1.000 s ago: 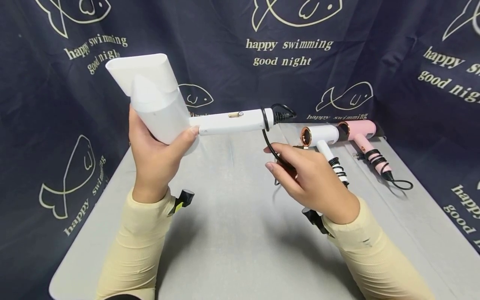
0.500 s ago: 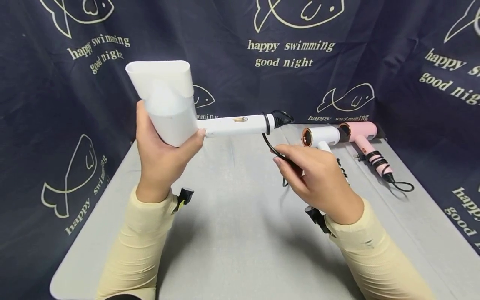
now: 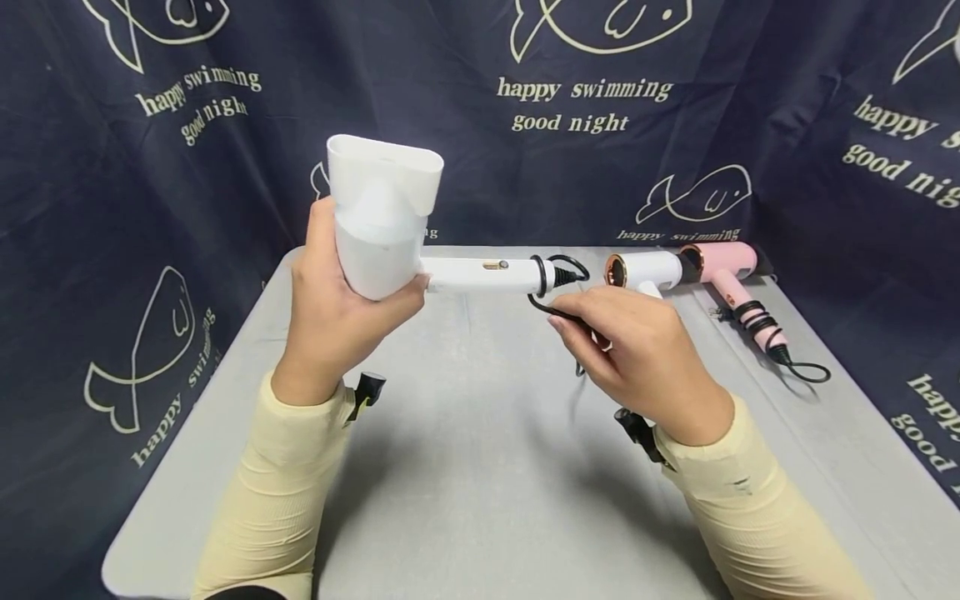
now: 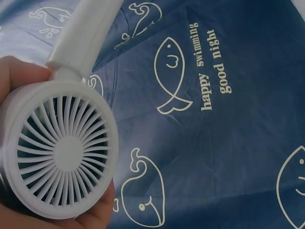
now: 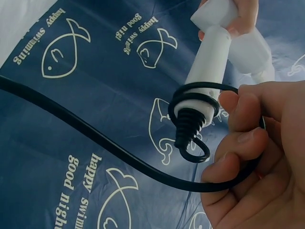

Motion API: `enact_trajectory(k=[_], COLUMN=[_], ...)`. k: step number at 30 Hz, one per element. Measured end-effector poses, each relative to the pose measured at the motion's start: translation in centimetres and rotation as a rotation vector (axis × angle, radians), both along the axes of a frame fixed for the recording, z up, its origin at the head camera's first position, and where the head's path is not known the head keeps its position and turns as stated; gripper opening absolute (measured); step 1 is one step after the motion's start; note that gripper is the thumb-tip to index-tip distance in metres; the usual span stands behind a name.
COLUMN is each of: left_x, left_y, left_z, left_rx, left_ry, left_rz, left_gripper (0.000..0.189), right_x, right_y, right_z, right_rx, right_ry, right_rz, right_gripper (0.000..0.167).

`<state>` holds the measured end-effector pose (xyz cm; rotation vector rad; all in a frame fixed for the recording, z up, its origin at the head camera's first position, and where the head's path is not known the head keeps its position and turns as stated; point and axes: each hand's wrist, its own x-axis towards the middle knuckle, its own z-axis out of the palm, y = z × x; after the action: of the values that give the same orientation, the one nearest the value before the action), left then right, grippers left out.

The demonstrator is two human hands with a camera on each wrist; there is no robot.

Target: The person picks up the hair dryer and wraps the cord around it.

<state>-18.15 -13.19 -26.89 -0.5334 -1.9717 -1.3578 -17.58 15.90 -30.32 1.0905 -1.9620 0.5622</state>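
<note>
My left hand [image 3: 337, 308] grips a white hair dryer [image 3: 382, 225] round its barrel, above the table. The flat nozzle points up and the handle [image 3: 480, 275] lies level toward the right. In the left wrist view the dryer's round slotted grille [image 4: 66, 152] faces the camera. A black cord [image 5: 95, 133] leaves the handle's end and loops round it near the ribbed sleeve [image 5: 188, 126]. My right hand [image 3: 630, 350] pinches this cord between thumb and fingers, just below the handle's end. In the right wrist view the cord also runs through the curled fingers.
At the table's back right lie a second white hair dryer [image 3: 645, 271] and a pink hair dryer [image 3: 723, 262], the pink one with its cord wound round its handle. A dark blue curtain [image 3: 450, 100] with fish prints surrounds the grey table [image 3: 465, 467].
My left hand has moved right and slightly down with the hair dryer, which has turned more upright. My right hand has moved slightly right, its thumb and fingers closing on the cord.
</note>
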Motion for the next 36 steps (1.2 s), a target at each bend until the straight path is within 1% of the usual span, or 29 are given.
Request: enact_trajectory(k=[3, 7, 10, 16, 20, 23, 27, 30, 34, 36], left_x=[0.0, -0.1, -0.3, -1.4, -2.1, -2.3, -2.2, -2.2, -2.1, -2.0], left_y=[-0.1, -0.2, -0.3, -1.2, -1.7, -2.0, -2.2, -2.3, -2.4, -2.4], left_z=[0.0, 0.1, -0.1, -1.1, -1.7, -1.9, -1.8, -1.7, -1.6, -1.6], left_rx=[-0.043, -0.08, -0.099, -0.128, -0.125, -0.112, -0.081, -0.051, -0.022, -0.015], left_ry=[-0.005, 0.021, 0.041, 0.077, 0.106, 0.114, 0.096, 0.078, 0.06, 0.053], left_rz=[-0.019, -0.043, -0.055, -0.095, -0.136, -0.172, -0.238, -0.303, -0.386, -0.412], left_gripper=[0.072, 0.068, 0.067, 0.072, 0.074, 0.072, 0.069, 0.069, 0.072, 0.074], right_x=[0.0, -0.1, -0.1, 0.0, 0.1, 0.2, 0.5, 0.6, 0.8, 0.8], right_y=[0.1, 0.3, 0.5, 0.6, 0.6, 0.6, 0.4, 0.2, 0.3, 0.3], right_z=[0.0, 0.0, 0.1, 0.4, 0.6, 0.7, 0.9, 1.2, 1.4, 1.6], right_rx=[0.005, 0.017, 0.003, -0.077, -0.106, -0.117, -0.131, -0.142, -0.148, -0.139], right_ry=[-0.002, -0.028, -0.058, -0.114, -0.145, -0.158, -0.187, -0.238, -0.342, -0.411], right_rz=[0.007, 0.01, 0.023, 0.093, 0.129, 0.163, 0.235, 0.322, 0.455, 0.506], right_gripper=[0.018, 0.018, 0.016, 0.009, 0.01, 0.012, 0.014, 0.015, 0.015, 0.016])
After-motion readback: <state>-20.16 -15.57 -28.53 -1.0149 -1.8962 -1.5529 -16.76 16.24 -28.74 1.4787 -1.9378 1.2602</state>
